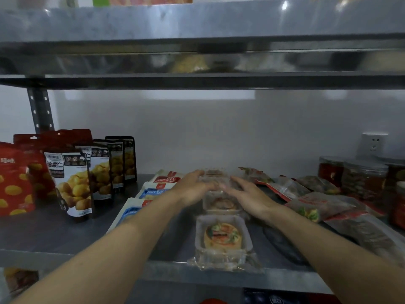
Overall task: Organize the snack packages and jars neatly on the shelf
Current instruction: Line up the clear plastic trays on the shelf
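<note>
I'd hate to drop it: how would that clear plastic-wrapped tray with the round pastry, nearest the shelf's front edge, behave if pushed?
The clear plastic-wrapped pastry tray probably feels light and stiff, given its thin moulded walls. Its glossy wrap likely slides on the grey metal shelf; so near the edge, it could slip off.

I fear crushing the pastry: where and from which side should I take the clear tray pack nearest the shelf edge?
Grip the clear tray pack by its left and right walls, coming from the front edge of the shelf. It lies flat, pastry up. The walls look stiff and both sides look free, while the loose wrap in front would likely crumple.
</note>
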